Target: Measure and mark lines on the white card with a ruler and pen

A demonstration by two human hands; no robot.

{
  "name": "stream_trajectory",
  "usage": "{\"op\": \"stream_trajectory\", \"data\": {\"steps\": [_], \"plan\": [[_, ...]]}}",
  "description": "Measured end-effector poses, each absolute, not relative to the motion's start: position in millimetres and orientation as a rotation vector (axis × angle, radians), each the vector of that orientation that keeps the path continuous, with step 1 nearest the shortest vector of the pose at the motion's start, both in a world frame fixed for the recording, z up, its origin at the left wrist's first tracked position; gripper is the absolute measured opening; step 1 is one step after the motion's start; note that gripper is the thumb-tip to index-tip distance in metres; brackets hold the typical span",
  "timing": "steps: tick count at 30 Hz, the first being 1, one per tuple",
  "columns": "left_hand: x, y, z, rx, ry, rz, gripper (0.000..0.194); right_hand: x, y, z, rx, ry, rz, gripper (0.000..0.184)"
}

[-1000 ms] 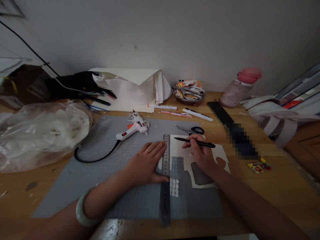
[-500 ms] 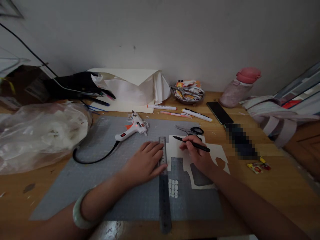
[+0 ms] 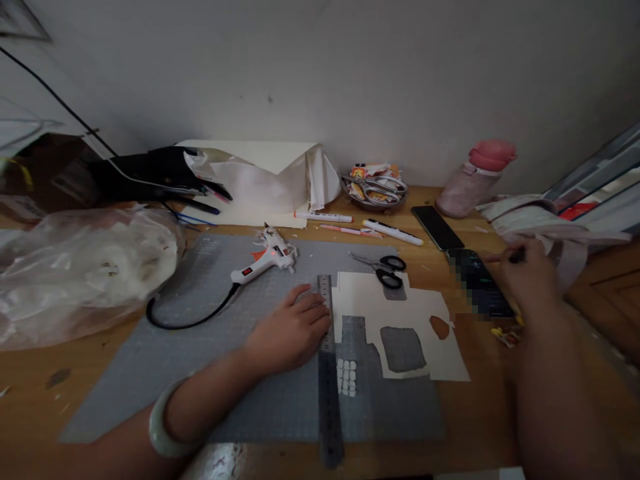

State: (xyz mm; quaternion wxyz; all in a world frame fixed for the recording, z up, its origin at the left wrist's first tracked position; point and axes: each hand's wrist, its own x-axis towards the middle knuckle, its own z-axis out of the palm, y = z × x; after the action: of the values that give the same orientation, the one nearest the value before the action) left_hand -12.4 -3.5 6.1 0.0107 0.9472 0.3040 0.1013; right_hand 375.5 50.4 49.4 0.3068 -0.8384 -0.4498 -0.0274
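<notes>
Over on the grey mat (image 3: 215, 380) lies cut white paper (image 3: 357, 290), a metal ruler (image 3: 329, 393) along its left edge beneath the loosely spread left hand (image 3: 295, 328), while the right hand (image 3: 535, 277), one finger toward the phone (image 3: 486, 288), curls round a dark pen (image 3: 517, 255).

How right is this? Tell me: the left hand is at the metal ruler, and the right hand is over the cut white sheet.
Not quite: the head view shows the right hand by the nearer phone, not over the cut white sheet. The left hand is at the metal ruler.
</notes>
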Motion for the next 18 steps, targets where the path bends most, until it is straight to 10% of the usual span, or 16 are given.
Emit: {"op": "stream_trajectory", "data": {"steps": [18], "plan": [[-13,-1,7,2.928,0.961,0.287,0.017,384,42,43,-2.146,-1.123,-0.093,0.019]]}}
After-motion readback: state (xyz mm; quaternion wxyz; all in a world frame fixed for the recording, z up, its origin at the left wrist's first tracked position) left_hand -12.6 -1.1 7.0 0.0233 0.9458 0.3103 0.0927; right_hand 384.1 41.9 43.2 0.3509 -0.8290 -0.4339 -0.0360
